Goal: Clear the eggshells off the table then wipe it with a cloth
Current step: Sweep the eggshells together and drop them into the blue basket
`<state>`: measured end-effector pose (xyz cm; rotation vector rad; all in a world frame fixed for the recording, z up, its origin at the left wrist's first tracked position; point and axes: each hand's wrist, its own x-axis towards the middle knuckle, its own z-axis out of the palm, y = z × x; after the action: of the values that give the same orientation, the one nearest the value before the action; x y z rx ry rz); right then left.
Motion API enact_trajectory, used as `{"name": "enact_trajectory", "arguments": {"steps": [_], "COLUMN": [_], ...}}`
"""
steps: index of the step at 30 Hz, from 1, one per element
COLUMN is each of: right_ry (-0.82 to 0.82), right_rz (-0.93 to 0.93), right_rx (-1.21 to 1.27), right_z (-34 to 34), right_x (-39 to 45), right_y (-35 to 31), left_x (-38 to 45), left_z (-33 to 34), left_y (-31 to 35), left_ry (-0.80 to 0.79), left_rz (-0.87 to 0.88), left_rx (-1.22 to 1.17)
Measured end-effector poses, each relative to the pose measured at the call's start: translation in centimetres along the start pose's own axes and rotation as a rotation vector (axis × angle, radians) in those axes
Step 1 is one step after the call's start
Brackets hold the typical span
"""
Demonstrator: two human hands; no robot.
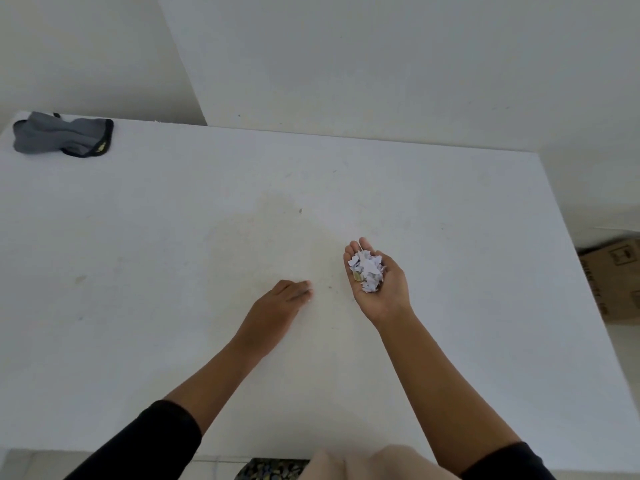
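My right hand (379,282) is held palm up over the white table (138,220), cupping a heap of white eggshell pieces (367,270). My left hand (282,303) lies palm down on the table just left of it, fingertips pressed together against the surface near a few tiny white crumbs; whether it pinches anything I cannot tell. A grey cloth (60,137) with black trim lies crumpled at the table's far left corner. A faint yellowish smear (273,233) and small specks mark the tabletop beyond my hands.
A white wall runs behind the table. A cardboard box (613,278) stands on the floor past the table's right edge. A patterned dark object (273,468) shows below the near edge.
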<state>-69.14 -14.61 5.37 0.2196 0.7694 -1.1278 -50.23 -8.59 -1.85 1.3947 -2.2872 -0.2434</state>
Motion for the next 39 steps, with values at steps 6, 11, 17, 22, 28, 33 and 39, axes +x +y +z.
{"name": "enact_trajectory", "arguments": {"steps": [6,11,17,22,28,33,39], "right_ry": [0.0,-0.003,0.019,0.05,0.031,0.004,0.038], "right_rz": [0.003,0.0,-0.016,-0.009,0.02,-0.007,0.01], "right_rx": [-0.016,-0.026,-0.043,-0.049,-0.099,-0.188,-0.042], "right_z": [-0.1,-0.4,-0.7,-0.7,-0.5,0.1,0.4], "right_x": [0.1,0.2,0.1,0.4,0.9,0.4,0.2], "right_y": [-0.1,0.0,0.0,0.6,1.8,1.6,1.3], "left_x": [0.3,-0.1,-0.8,2.2,7.4,7.7,5.2], "left_z": [-1.1,-2.2,-1.8,-2.4,-3.8,-2.7,-3.2], "left_y": [-0.6,-1.5,-2.1,1.1,8.1,10.1,5.8], "left_ry": [-0.119,-0.159,-0.073,0.297,0.411,0.393,0.536], "left_rz": [0.013,0.083,0.134,-0.208,-0.362,-0.475,-0.462], "left_rx": [-0.037,-0.008,0.032,-0.19,-0.514,-0.417,-0.347]}}
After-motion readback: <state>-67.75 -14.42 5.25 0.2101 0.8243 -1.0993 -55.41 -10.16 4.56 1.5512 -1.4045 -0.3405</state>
